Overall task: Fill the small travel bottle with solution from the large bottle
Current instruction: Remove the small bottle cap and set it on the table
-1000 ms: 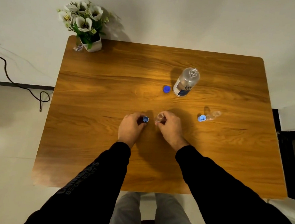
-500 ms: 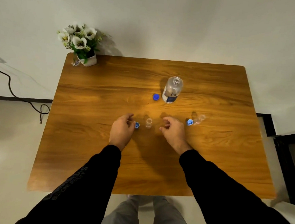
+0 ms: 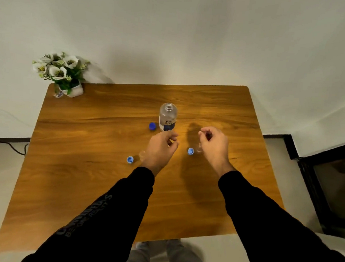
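The large clear bottle stands uncapped near the middle of the wooden table, with its dark blue cap just left of it. A small clear travel bottle stands open beside a light blue cap, partly hidden behind my left hand. A second small bottle with a light blue cap lies by my right hand. Both hands hover above the table with loosely curled fingers and hold nothing. My left hand is just in front of the large bottle.
A white pot of white flowers stands at the table's far left corner against the wall. A dark cabinet stands right of the table. A black cable runs along the floor at the left.
My left hand released the small cap and my right hand the small bottle. Both hands lifted off the table and moved forward toward the large bottle. The view tilted up.
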